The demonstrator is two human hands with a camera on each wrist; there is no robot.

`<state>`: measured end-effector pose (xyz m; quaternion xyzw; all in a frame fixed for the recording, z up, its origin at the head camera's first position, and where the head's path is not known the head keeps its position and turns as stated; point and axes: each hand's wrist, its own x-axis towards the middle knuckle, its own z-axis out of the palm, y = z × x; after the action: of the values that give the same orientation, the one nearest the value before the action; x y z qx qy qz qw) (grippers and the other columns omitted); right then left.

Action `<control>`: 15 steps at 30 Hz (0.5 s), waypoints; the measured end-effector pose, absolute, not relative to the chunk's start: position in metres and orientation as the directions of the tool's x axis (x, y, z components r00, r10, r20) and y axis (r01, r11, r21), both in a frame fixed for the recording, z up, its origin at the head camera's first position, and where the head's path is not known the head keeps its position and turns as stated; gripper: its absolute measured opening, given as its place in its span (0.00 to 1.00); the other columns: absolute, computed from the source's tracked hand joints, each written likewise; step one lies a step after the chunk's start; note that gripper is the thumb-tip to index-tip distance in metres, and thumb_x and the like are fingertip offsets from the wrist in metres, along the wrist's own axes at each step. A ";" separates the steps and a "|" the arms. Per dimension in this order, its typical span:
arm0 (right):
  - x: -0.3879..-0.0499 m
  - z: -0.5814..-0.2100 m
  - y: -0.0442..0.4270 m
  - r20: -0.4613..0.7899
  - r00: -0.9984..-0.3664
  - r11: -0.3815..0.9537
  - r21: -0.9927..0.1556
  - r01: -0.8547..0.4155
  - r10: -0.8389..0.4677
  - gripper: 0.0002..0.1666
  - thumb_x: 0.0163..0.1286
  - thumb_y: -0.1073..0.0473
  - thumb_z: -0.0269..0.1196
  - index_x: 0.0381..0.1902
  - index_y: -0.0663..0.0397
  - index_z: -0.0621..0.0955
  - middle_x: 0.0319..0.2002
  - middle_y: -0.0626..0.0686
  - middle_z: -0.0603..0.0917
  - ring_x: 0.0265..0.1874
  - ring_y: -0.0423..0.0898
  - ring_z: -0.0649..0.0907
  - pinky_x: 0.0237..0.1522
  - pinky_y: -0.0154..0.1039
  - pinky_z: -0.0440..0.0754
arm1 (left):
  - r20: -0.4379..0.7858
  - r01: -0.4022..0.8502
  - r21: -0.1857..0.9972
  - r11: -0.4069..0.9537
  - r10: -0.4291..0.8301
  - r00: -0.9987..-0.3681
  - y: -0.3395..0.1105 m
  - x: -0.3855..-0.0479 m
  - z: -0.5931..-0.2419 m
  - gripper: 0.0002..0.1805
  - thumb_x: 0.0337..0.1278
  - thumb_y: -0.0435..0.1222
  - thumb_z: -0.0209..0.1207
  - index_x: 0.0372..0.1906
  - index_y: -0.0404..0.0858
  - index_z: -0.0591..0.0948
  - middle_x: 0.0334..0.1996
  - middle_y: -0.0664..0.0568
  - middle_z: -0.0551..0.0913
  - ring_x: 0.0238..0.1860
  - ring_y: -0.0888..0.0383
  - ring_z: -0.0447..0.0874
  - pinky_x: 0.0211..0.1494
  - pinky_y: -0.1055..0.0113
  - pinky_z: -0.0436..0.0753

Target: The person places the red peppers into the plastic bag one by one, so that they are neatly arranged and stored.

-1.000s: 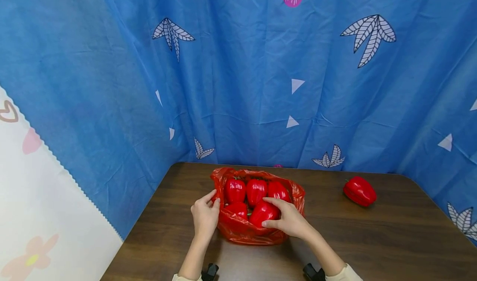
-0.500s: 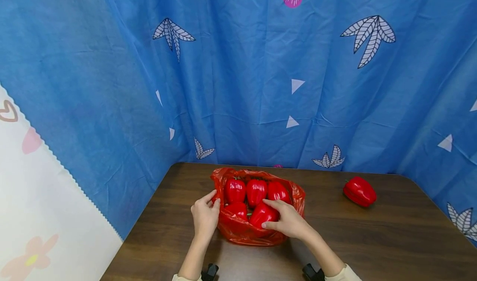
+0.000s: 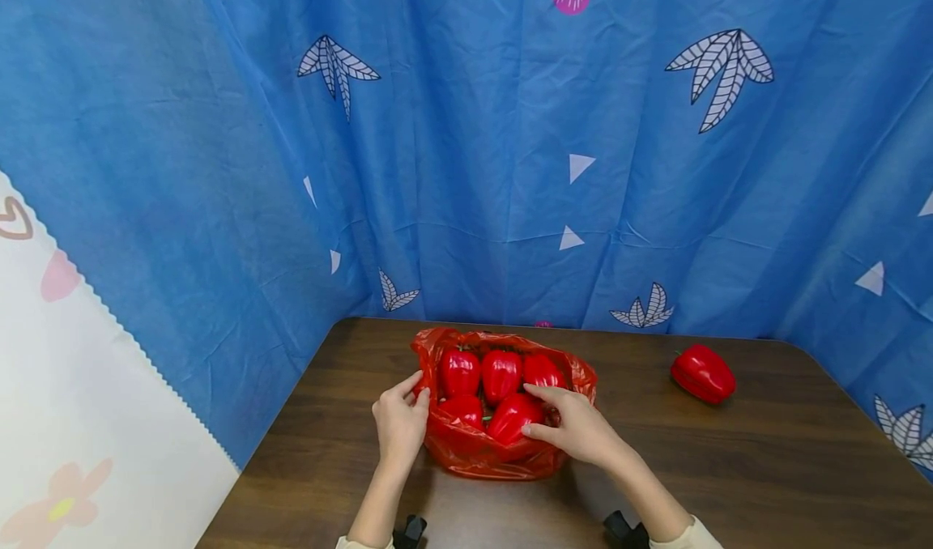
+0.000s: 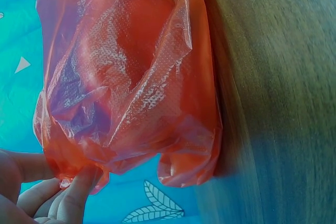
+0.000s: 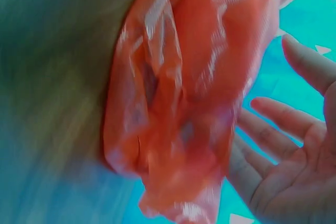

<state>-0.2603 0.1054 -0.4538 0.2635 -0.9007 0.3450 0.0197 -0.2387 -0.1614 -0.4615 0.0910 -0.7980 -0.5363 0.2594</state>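
A thin red plastic bag [image 3: 496,461] stands on the table with its mouth spread, holding several glossy red bell peppers [image 3: 501,376]. The left hand [image 3: 401,423] pinches the bag's left rim between thumb and fingers; the left wrist view shows the gathered plastic [image 4: 79,177] in that grip. Over the bag's right front, the right hand [image 3: 579,429] hovers beside the front right bell pepper [image 3: 516,418], thumb and fingers spread. In the right wrist view the right hand [image 5: 299,156] has extended fingers and nothing in its palm.
One more bell pepper [image 3: 704,374] lies on its side on the dark wooden table [image 3: 729,468], toward the back right. A blue patterned curtain [image 3: 466,168] hangs behind the table, and a white cloth [image 3: 87,387] hangs at the left.
The right hand has let go of the front right bell pepper and drawn slightly back to the right. The left hand has stayed on the bag's rim.
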 end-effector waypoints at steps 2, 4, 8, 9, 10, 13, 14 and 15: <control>-0.262 -0.451 0.114 0.249 -0.853 0.603 -0.618 -0.504 -0.459 0.38 0.60 0.45 0.69 0.65 0.57 0.76 0.57 0.58 0.83 0.51 0.55 0.83 0.50 0.53 0.85 | 0.317 0.134 0.903 0.408 -0.424 -0.848 -0.161 -0.239 -0.462 0.17 0.57 0.26 0.62 0.52 0.30 0.83 0.49 0.32 0.84 0.45 0.43 0.87 0.41 0.55 0.87; -0.265 -0.447 0.124 0.289 -0.852 0.576 -0.638 -0.511 -0.436 0.38 0.61 0.47 0.69 0.65 0.58 0.75 0.56 0.59 0.83 0.49 0.56 0.84 0.46 0.50 0.87 | 0.319 0.134 0.902 0.410 -0.425 -0.847 -0.161 -0.239 -0.462 0.17 0.57 0.26 0.63 0.52 0.30 0.84 0.49 0.32 0.84 0.45 0.43 0.87 0.41 0.55 0.87; -0.272 -0.440 0.150 0.383 -0.863 0.574 -0.645 -0.504 -0.328 0.37 0.61 0.51 0.70 0.66 0.56 0.74 0.59 0.61 0.81 0.52 0.58 0.83 0.44 0.47 0.88 | 0.321 0.138 0.903 0.408 -0.424 -0.847 -0.160 -0.239 -0.462 0.17 0.56 0.26 0.62 0.52 0.30 0.84 0.49 0.32 0.84 0.45 0.42 0.87 0.42 0.55 0.87; -0.274 -0.439 0.157 0.401 -0.866 0.576 -0.648 -0.498 -0.297 0.37 0.61 0.52 0.71 0.66 0.55 0.74 0.60 0.61 0.80 0.53 0.59 0.82 0.44 0.48 0.88 | 0.320 0.136 0.903 0.408 -0.424 -0.847 -0.160 -0.239 -0.462 0.17 0.56 0.26 0.63 0.52 0.30 0.84 0.49 0.32 0.84 0.45 0.42 0.87 0.42 0.55 0.87; -0.276 -0.437 0.164 0.417 -0.869 0.584 -0.648 -0.489 -0.266 0.37 0.61 0.52 0.71 0.67 0.55 0.73 0.61 0.60 0.79 0.54 0.59 0.82 0.46 0.50 0.88 | 0.319 0.135 0.902 0.409 -0.424 -0.847 -0.160 -0.240 -0.463 0.17 0.57 0.26 0.63 0.52 0.30 0.84 0.49 0.32 0.84 0.45 0.42 0.87 0.42 0.55 0.87; -0.283 -0.434 0.186 0.445 -0.876 0.604 -0.652 -0.459 -0.185 0.38 0.62 0.52 0.70 0.68 0.54 0.72 0.64 0.61 0.77 0.58 0.60 0.79 0.48 0.53 0.85 | 0.310 0.126 0.904 0.408 -0.424 -0.851 -0.161 -0.240 -0.463 0.17 0.57 0.26 0.62 0.52 0.30 0.84 0.49 0.33 0.84 0.46 0.43 0.87 0.42 0.55 0.87; -0.286 -0.432 0.193 0.447 -0.880 0.608 -0.657 -0.446 -0.163 0.38 0.62 0.52 0.69 0.69 0.53 0.71 0.65 0.61 0.76 0.59 0.61 0.78 0.48 0.53 0.85 | 0.307 0.123 0.905 0.408 -0.423 -0.852 -0.161 -0.240 -0.463 0.17 0.57 0.26 0.62 0.53 0.30 0.83 0.49 0.33 0.84 0.46 0.43 0.87 0.42 0.55 0.87; -0.288 -0.432 0.201 0.453 -0.880 0.609 -0.661 -0.439 -0.142 0.38 0.63 0.52 0.69 0.69 0.54 0.71 0.65 0.61 0.76 0.59 0.61 0.78 0.47 0.50 0.86 | 0.302 0.120 0.906 0.406 -0.423 -0.854 -0.161 -0.240 -0.463 0.17 0.57 0.26 0.62 0.53 0.30 0.83 0.50 0.33 0.84 0.46 0.43 0.87 0.42 0.55 0.87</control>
<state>-0.2882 0.2009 -0.4318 0.1655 -0.8785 0.4101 0.1808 -0.2396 -0.1611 -0.4633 0.0948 -0.7994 -0.5367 0.2527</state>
